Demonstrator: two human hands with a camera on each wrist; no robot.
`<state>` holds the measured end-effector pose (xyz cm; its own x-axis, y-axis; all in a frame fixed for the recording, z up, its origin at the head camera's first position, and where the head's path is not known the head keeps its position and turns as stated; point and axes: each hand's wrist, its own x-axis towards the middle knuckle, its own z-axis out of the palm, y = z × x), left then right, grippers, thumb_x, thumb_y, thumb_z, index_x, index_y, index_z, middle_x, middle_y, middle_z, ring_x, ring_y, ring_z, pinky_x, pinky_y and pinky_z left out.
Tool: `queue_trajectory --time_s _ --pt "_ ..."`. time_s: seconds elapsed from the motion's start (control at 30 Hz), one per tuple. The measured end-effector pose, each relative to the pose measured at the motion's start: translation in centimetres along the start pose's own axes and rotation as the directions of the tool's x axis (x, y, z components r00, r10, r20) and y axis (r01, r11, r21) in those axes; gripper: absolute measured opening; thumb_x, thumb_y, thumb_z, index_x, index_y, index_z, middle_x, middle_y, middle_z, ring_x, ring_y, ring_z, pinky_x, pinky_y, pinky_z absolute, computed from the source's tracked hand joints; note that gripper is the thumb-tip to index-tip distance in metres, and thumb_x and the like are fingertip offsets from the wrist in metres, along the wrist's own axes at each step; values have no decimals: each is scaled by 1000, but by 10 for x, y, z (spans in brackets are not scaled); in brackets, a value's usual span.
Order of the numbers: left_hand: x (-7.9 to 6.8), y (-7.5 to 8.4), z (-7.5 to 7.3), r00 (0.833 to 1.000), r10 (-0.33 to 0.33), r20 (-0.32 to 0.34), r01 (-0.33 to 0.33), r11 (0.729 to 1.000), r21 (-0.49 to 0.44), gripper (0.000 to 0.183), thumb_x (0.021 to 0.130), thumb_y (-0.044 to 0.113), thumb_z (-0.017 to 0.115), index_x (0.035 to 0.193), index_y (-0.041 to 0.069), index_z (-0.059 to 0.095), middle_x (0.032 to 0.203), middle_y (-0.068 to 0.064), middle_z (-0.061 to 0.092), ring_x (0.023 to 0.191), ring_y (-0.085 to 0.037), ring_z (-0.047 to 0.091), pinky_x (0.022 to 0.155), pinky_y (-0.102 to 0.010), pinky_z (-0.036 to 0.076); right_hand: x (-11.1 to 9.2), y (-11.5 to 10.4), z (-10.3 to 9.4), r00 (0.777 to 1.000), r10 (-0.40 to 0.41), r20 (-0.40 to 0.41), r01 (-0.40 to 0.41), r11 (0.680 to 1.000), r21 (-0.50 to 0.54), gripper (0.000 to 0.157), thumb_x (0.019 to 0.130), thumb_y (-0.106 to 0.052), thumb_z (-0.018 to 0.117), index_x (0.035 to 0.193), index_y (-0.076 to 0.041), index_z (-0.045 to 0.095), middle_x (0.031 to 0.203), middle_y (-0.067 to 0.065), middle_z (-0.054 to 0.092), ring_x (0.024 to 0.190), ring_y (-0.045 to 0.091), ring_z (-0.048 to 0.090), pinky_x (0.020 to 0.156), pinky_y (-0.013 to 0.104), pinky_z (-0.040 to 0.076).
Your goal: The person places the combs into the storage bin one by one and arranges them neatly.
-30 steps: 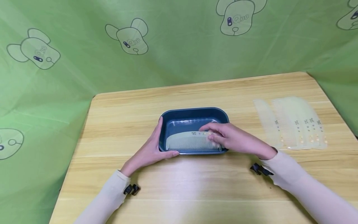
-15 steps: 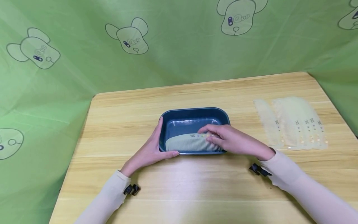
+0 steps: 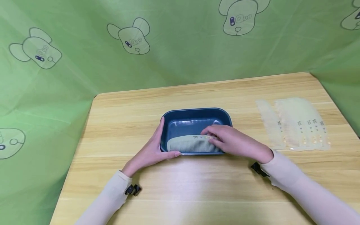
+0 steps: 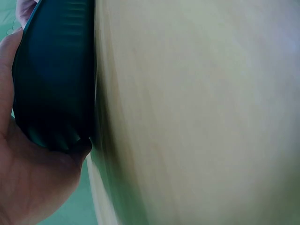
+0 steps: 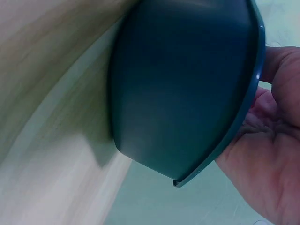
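A dark blue rectangular tray [image 3: 194, 110] stands on the wooden table. My left hand [image 3: 153, 145] grips its left end, thumb along the front rim and fingers round the side; the left wrist view shows the palm against the tray wall [image 4: 56, 84]. Inside, a pale translucent comb [image 3: 191, 143] lies lengthwise along the front side, teeth toward me, with a small print on its back edge. My right hand [image 3: 232, 140] reaches over the tray's right end and pinches the comb's right part between thumb and fingers. In the right wrist view the tray wall [image 5: 183, 93] hides those fingertips.
To the right lie several more pale combs: a single comb [image 3: 270, 125] and an overlapping row [image 3: 299, 122] beside it. A green cloth [image 3: 180, 62] with cartoon heads hangs behind the wooden table [image 3: 185, 184].
My right hand has shifted slightly, its wrist moving a little left and down, and the comb sits slightly lower in the tray. My left hand keeps its place on the tray.
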<state>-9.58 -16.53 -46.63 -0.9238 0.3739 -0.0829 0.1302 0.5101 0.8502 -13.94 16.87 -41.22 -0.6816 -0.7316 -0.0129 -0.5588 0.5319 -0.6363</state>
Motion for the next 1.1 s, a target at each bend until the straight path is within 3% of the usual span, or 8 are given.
queue_trajectory --time_s 0.13,0.43,1.1 --pt "2 1 1 1000 5 0 -5 1000 3 140 85 63 89 173 37 -17 180 11 -11 165 -18 2 129 -57 16 0 -1 2 1000 -2 -24 0 998 -68 23 109 -5 66 131 -6 73 122 4 72 106 19 65 93 46 57" --pt "3 0 1 1000 16 -13 -16 1000 6 142 85 59 91 174 33 -16 180 9 -10 165 -20 4 129 -55 16 2 -6 8 999 -16 -35 10 988 -155 22 108 -7 68 129 -1 73 117 7 71 109 24 66 96 49 58" --pt "2 2 2 1000 15 -8 -15 1000 2 142 85 58 91 175 28 -15 180 8 -10 165 -20 3 129 -56 15 6 -5 10 997 61 39 -53 983 -174 27 109 -15 67 133 -2 72 121 7 69 109 24 64 95 48 56"
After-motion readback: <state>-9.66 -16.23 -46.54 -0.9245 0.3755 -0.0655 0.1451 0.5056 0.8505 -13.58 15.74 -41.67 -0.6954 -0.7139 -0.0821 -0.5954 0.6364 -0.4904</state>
